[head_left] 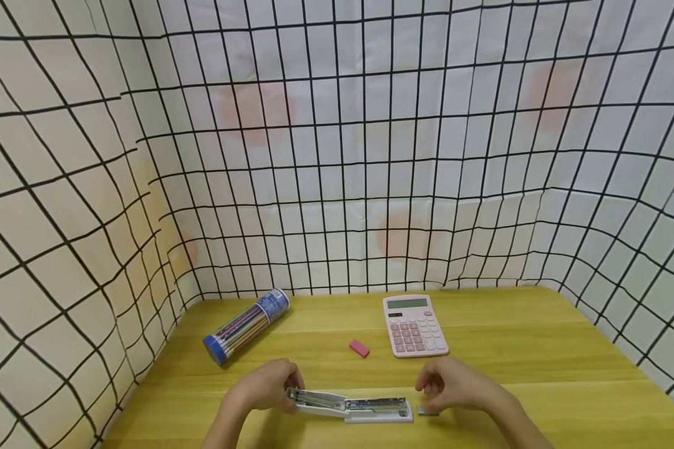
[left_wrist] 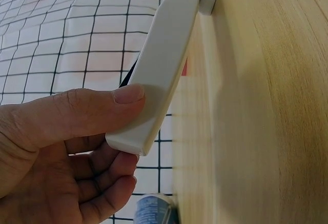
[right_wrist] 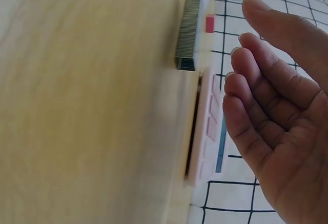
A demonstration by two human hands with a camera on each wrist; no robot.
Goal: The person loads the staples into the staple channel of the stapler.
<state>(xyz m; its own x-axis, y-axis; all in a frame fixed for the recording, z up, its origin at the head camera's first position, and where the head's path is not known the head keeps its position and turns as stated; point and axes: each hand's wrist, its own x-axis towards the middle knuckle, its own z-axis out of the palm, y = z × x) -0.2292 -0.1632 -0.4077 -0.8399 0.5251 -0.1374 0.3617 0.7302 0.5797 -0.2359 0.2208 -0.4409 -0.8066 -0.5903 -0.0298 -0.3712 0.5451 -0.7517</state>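
Observation:
A white stapler (head_left: 377,408) lies unfolded on the table, its metal inside facing up. My left hand (head_left: 272,385) pinches the end of its raised part, thumb flat on the white shell (left_wrist: 164,49) in the left wrist view. Just beyond the stapler's right end sits a small strip of staples (right_wrist: 188,33) on the tabletop. My right hand (head_left: 455,386) hovers over that strip with loosely bent fingers. In the right wrist view a gap shows between the fingertips and the staples, and nothing is held.
Behind the stapler lies a pink eraser (head_left: 359,348). A pink calculator (head_left: 417,325) rests farther back on the right. At the back left, a clear tube of pencils (head_left: 247,325) with a blue cap lies on its side. A grid-patterned cloth (head_left: 337,156) encloses the wooden table (head_left: 500,337).

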